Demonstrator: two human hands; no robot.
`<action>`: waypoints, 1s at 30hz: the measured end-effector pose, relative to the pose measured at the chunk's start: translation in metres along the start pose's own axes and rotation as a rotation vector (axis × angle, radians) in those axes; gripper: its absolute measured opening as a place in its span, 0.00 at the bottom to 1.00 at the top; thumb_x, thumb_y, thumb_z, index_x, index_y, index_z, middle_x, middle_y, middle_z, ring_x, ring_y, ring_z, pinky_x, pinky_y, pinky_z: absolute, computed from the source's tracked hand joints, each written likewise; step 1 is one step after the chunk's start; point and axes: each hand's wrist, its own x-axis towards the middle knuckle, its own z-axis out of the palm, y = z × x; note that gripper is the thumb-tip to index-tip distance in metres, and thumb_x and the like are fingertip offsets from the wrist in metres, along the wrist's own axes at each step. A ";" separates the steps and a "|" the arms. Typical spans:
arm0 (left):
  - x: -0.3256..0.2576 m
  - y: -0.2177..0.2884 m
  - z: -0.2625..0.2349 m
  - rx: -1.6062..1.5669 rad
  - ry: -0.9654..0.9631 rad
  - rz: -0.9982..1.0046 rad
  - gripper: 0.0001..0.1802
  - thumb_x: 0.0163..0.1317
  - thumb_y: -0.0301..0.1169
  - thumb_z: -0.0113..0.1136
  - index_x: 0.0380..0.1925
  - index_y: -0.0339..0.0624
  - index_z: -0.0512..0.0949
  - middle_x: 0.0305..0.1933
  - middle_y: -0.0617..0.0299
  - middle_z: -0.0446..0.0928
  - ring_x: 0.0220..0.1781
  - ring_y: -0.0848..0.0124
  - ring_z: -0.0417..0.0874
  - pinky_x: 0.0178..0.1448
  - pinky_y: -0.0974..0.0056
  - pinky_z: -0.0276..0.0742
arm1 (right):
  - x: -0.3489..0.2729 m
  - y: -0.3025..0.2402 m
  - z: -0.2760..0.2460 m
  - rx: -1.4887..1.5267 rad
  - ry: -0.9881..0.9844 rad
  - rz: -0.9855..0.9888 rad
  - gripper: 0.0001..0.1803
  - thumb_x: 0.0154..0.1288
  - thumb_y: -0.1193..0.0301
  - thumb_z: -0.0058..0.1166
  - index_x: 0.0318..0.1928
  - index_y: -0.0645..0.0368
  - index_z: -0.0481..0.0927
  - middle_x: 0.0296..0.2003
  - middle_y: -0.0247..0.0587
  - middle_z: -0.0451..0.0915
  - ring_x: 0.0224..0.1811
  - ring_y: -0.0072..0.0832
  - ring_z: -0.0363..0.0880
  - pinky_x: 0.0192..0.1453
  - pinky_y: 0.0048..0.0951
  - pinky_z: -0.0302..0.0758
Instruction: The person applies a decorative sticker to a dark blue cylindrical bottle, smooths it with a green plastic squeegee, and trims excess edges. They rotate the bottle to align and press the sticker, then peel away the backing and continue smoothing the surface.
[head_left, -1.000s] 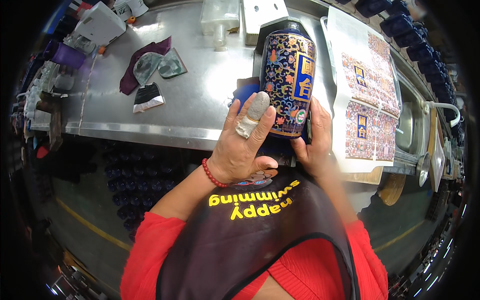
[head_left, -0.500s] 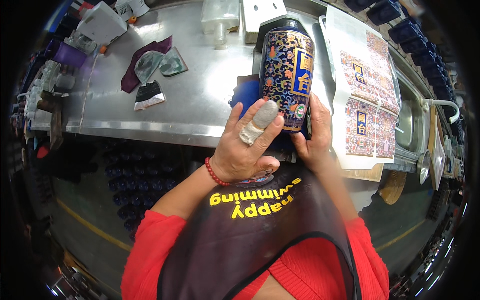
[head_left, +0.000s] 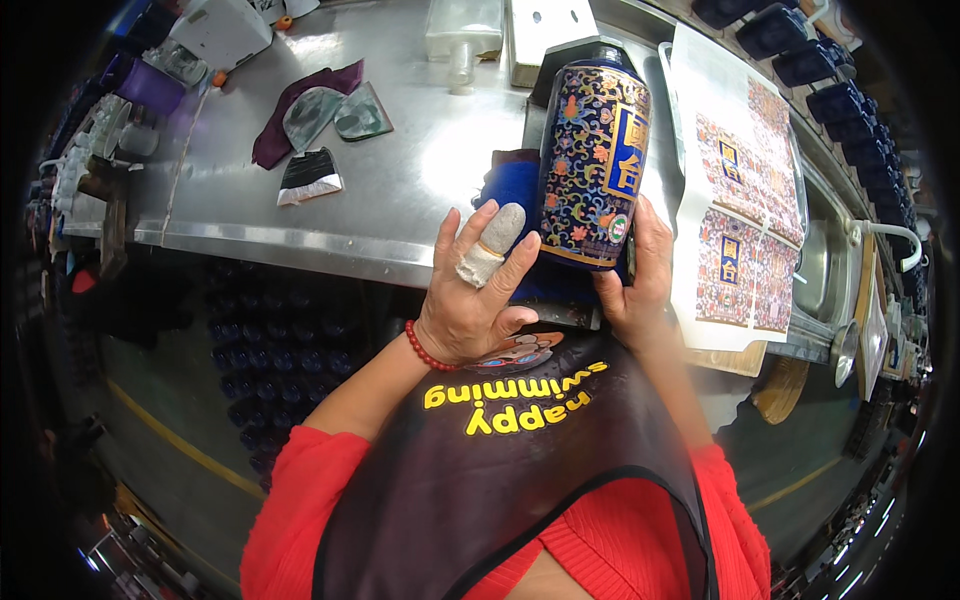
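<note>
A dark blue bottle (head_left: 590, 165) with a colourful floral pattern and a gold-framed label lies tilted, neck away from me, on a blue cloth (head_left: 510, 185) over a dark support. My right hand (head_left: 640, 275) holds the bottle's base end, thumb beneath and fingers along its right side. Just left of the base, my left hand (head_left: 475, 275) is open with spread fingers. One of its fingers wears a grey finger cover (head_left: 502, 230) banded at its lower end. A small gap seems to separate this hand from the bottle.
Right of the bottle lie printed decal sheets (head_left: 745, 260), with a sink and curved tap (head_left: 890, 235) beyond. On the metal table (head_left: 400, 180) are a maroon cloth (head_left: 285, 115), small curved pads (head_left: 362, 115), a clear bottle (head_left: 462, 40) and a white box (head_left: 550, 35). Dark blue bottles line the right rim.
My left hand has drawn back left from the bottle's surface, its fingers spread. The bottle now leans slightly more to the right, still in my right hand. The whole view has shifted a little.
</note>
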 end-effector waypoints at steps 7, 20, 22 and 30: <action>0.001 0.002 -0.002 0.072 -0.014 0.024 0.35 0.76 0.62 0.42 0.66 0.51 0.79 0.70 0.43 0.74 0.78 0.45 0.64 0.83 0.38 0.43 | 0.000 -0.002 0.000 -0.007 -0.004 0.009 0.43 0.69 0.60 0.64 0.74 0.73 0.63 0.69 0.62 0.71 0.70 0.55 0.69 0.74 0.48 0.65; 0.009 0.003 -0.005 0.054 0.004 0.016 0.29 0.75 0.58 0.50 0.66 0.59 0.81 0.74 0.46 0.70 0.81 0.48 0.59 0.83 0.39 0.41 | 0.000 -0.001 -0.002 -0.008 -0.016 0.014 0.42 0.69 0.59 0.63 0.74 0.72 0.63 0.69 0.63 0.70 0.70 0.56 0.70 0.74 0.49 0.65; 0.010 0.003 -0.006 0.060 -0.016 0.016 0.27 0.74 0.58 0.52 0.65 0.62 0.82 0.74 0.47 0.70 0.81 0.49 0.58 0.84 0.39 0.40 | 0.001 -0.002 -0.003 -0.007 -0.011 0.005 0.42 0.69 0.60 0.63 0.74 0.72 0.63 0.69 0.63 0.70 0.70 0.56 0.70 0.74 0.49 0.65; 0.005 -0.002 -0.013 0.079 0.000 0.051 0.24 0.74 0.54 0.54 0.62 0.58 0.84 0.73 0.48 0.71 0.80 0.50 0.60 0.84 0.40 0.42 | -0.003 0.003 -0.001 -0.006 -0.008 0.008 0.42 0.69 0.60 0.63 0.74 0.72 0.63 0.69 0.63 0.70 0.70 0.56 0.70 0.74 0.49 0.65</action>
